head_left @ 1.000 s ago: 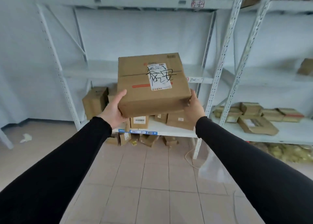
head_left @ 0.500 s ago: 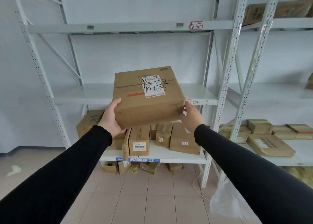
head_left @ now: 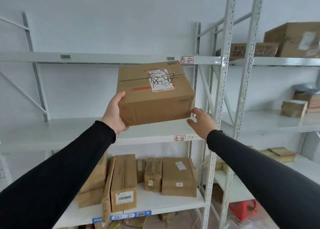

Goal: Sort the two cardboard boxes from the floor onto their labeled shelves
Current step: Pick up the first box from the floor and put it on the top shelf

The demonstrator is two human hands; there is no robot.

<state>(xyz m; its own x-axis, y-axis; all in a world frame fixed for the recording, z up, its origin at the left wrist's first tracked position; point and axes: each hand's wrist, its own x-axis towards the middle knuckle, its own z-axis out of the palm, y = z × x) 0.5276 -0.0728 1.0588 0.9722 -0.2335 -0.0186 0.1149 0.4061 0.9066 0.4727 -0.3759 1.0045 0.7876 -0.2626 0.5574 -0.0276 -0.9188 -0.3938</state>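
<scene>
A brown cardboard box [head_left: 154, 97] with a white shipping label and black handwritten characters is held up in front of the left rack, its top just under the top shelf [head_left: 103, 58]. My left hand [head_left: 115, 113] grips its lower left corner from beneath. My right hand [head_left: 201, 122] is at the lower right corner with fingers spread, only its fingertips near the box. A red-framed tag [head_left: 186, 60] on the top shelf beam shows characters like those on the box. The middle shelf [head_left: 69, 130] carries a different tag [head_left: 179, 138]. No second loose box is in view.
Several cardboard boxes [head_left: 178, 177] stand on the lower shelf below my arms. White perforated uprights [head_left: 223, 90] separate this rack from the right rack, which holds more boxes [head_left: 294, 38]. A red stool [head_left: 242, 208] sits on the floor under the right rack.
The box has risen from middle-shelf height to just under the top shelf, and my view has tilted up. My right hand has loosened from the box's side and spread its fingers.
</scene>
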